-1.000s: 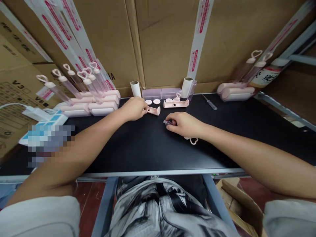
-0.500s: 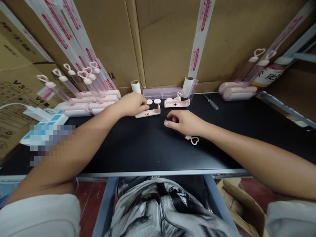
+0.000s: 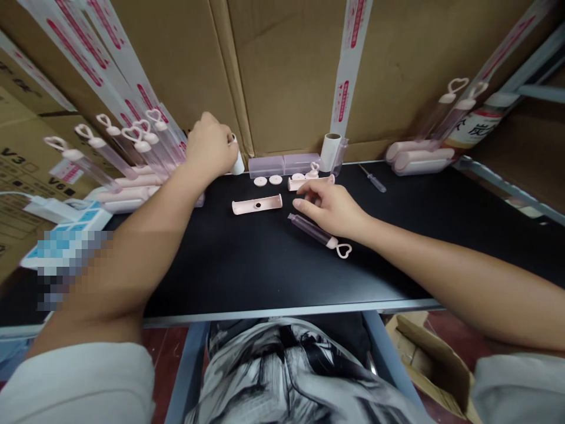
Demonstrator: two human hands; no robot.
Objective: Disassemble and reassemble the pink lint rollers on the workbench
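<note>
My left hand [image 3: 210, 148] is at the back of the black table, fingers wrapped round a white paper roll [image 3: 237, 162] that stands by the cardboard wall. My right hand [image 3: 332, 207] hovers over the middle of the table with fingers loosely spread, holding nothing. Its fingertips are close to a pink holder piece [image 3: 309, 182]. Just below that hand lies a clear tube with a pink heart-shaped end [image 3: 319, 234]. A second pink holder piece with a hole [image 3: 256, 205] lies flat between my hands.
Finished pink rollers with heart-topped tubes [image 3: 128, 171] are stacked at the left, more at the right [image 3: 419, 158]. Two clear lilac covers [image 3: 285, 165], pink round caps [image 3: 267, 181], another white roll [image 3: 329, 152] and a screwdriver [image 3: 373, 179] line the back. A power strip [image 3: 66, 213] lies far left.
My left hand let go of the pink holder piece and moved back and left to the white roll. My right hand released the clear tube and lifted toward the far pink piece.
</note>
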